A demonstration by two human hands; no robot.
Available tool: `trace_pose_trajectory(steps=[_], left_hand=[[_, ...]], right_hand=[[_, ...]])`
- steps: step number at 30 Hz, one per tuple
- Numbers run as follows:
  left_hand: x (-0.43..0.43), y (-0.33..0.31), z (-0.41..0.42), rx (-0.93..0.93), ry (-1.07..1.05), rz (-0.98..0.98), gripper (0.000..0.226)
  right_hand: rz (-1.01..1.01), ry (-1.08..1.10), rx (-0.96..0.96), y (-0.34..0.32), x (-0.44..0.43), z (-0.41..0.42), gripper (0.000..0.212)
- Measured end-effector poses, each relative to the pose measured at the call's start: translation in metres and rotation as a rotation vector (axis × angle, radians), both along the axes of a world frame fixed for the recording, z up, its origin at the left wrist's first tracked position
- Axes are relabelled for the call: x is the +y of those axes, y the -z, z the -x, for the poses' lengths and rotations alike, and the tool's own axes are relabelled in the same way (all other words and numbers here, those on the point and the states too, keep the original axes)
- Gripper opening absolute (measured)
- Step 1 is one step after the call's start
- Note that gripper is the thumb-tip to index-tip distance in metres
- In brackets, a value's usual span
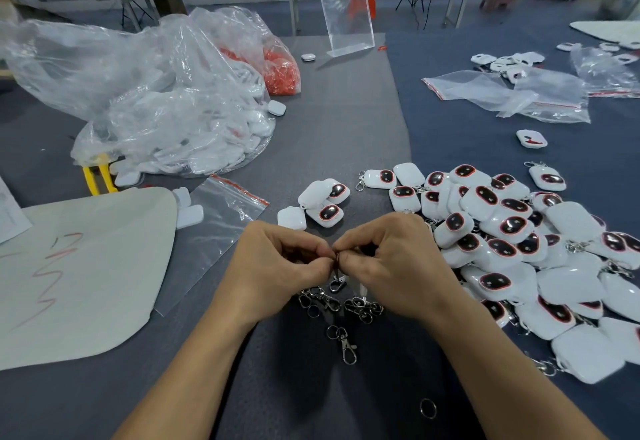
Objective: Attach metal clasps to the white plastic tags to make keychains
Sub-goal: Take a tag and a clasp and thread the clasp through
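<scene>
My left hand [277, 263] and my right hand [391, 263] meet at the middle of the table, fingertips pinching the split ring of one metal clasp [336, 282] that dangles below them. A white tag may sit under my right hand, but it is hidden. Loose metal clasps [346, 304] lie in a small cluster just beneath my hands, one more clasp [344, 344] nearer me, and a single ring [428, 407] at the front. A big heap of white tags with dark oval faces [519, 242] spreads to the right. A few tags [320, 202] lie just beyond my hands.
A large clear bag of white tags [166, 113] and a bag of red pieces [277, 68] sit at the back left. A zip bag [214, 228] and a beige sheet [79, 266] lie left. Yellow pliers [97, 176], a clear stand [346, 13] and more bags [519, 96] are farther off.
</scene>
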State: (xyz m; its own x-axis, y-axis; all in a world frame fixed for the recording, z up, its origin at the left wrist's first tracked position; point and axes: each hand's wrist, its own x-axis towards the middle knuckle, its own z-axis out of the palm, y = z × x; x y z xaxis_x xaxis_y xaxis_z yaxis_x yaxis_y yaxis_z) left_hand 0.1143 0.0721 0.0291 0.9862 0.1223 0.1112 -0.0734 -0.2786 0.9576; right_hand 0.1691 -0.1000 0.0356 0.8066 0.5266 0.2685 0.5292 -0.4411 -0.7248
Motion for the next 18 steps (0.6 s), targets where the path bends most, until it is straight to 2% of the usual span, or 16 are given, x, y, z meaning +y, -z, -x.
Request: trace_pose_trajectory(steps=[3, 7, 11, 18], left_hand=[[-0.0010, -0.0002, 0.0001, -0.020, -0.012, -0.006, 0.034], [-0.0036, -0.0004, 0.0015, -0.009, -0.025, -0.039, 0.018], [-0.0033, -0.0005, 0.0038, -0.030, -0.040, -0.095, 0.012], [-0.0062, 0.0000, 0.0070, -0.089, -0.055, -0.149, 0.013]], right_hand=[[-0.019, 0.012, 0.049, -0.0008, -0.0004, -0.0009, 0.023], [0.010, 0.001, 0.041, -0.0015, 0.0000, -0.0001, 0.022], [0.013, -0.005, 0.037, -0.0029, 0.0006, 0.0010, 0.023], [0.048, -0.032, -0.028, -0.0061, 0.0009, 0.0032, 0.021]])
